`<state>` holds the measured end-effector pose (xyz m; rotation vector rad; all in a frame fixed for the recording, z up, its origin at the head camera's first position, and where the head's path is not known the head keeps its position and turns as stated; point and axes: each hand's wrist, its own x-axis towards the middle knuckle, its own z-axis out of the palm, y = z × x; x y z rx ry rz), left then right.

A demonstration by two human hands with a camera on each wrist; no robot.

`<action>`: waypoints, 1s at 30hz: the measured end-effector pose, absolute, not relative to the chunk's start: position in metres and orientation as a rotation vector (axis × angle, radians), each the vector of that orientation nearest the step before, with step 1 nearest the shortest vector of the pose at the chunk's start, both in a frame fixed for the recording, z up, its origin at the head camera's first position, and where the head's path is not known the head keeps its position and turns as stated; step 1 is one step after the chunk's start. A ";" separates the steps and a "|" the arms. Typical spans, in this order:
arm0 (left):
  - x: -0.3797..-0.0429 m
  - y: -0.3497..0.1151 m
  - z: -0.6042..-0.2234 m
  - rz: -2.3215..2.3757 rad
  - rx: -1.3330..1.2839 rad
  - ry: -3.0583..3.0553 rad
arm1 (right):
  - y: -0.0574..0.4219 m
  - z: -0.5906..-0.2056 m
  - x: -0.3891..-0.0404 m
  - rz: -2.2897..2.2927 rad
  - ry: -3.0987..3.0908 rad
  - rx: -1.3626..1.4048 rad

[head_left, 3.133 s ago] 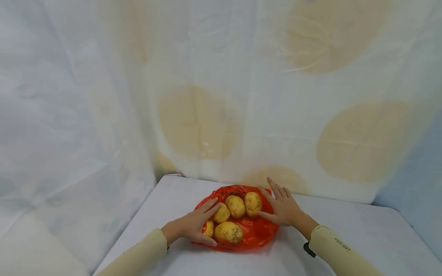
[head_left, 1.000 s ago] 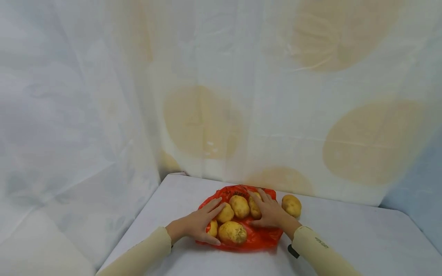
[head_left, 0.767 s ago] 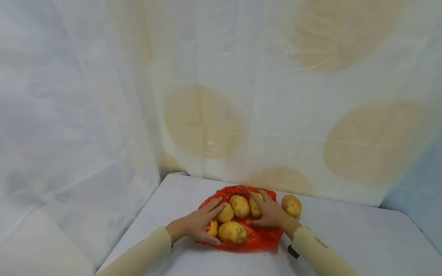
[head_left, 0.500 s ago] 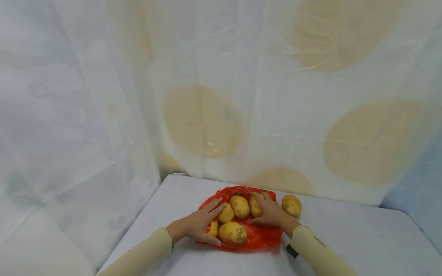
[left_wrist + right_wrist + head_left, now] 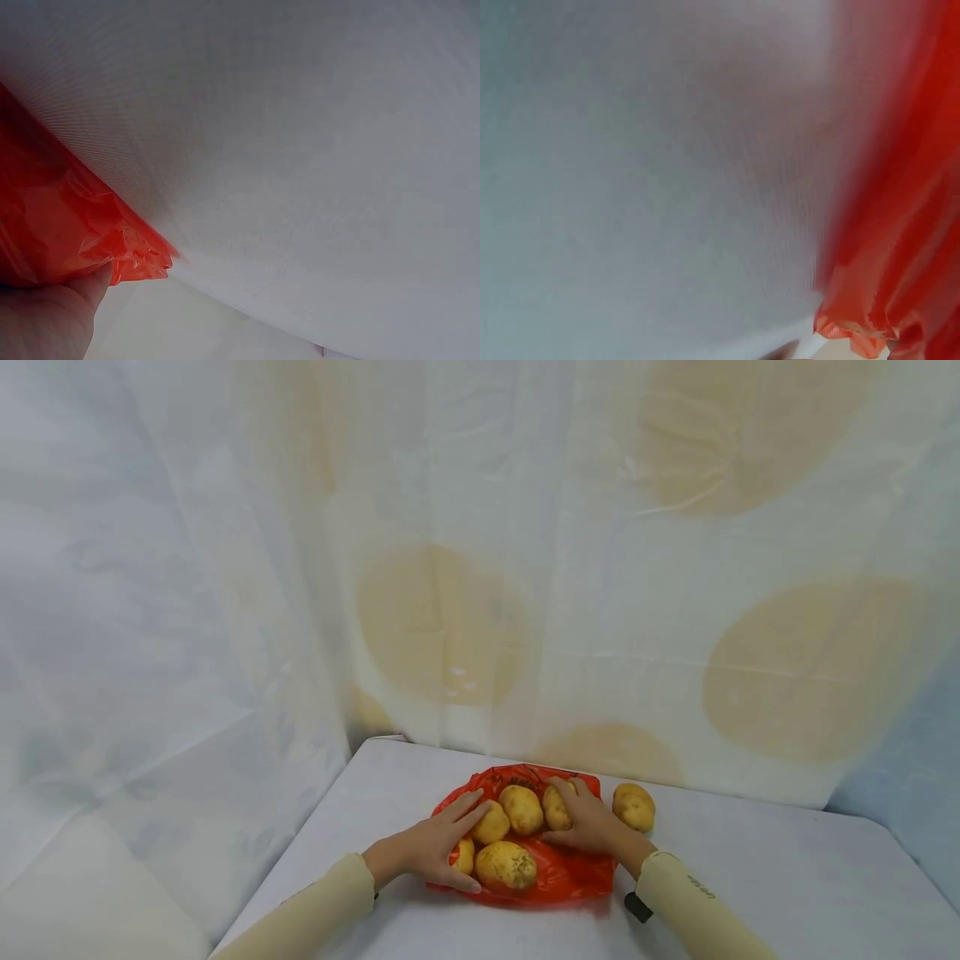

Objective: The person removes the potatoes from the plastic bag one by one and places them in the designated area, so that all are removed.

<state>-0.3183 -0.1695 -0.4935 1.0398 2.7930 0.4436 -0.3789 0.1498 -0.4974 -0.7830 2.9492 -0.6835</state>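
Red bag (image 5: 558, 870) with potatoes (image 5: 521, 810) sits between the fingers. Left hand (image 5: 431, 850): fingers spread wide, thumb against bag. Right hand (image 5: 591, 824): fingers over bag's rightmost potato (image 5: 553, 814), thumb apart; can't tell if gripped. Loose potato (image 5: 633, 808) right of them.

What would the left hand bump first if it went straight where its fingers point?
The left hand would probably bump the potato at its index fingertip, though depth is unclear.
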 end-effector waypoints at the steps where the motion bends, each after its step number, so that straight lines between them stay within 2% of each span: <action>1: -0.318 -0.170 -0.494 0.442 1.042 2.793 | 0.150 -0.497 -0.378 -0.699 2.946 -0.791; 19: -0.323 -0.173 -0.496 0.490 1.032 2.774 | 0.158 -0.456 -0.369 -0.869 2.997 -1.028; 26: -0.323 -0.174 -0.495 0.492 1.029 2.782 | 0.169 -0.434 -0.374 -0.897 2.997 -0.882; 30: -0.321 -0.175 -0.493 0.492 1.020 2.784 | 0.179 -0.423 -0.377 -0.884 3.024 -0.905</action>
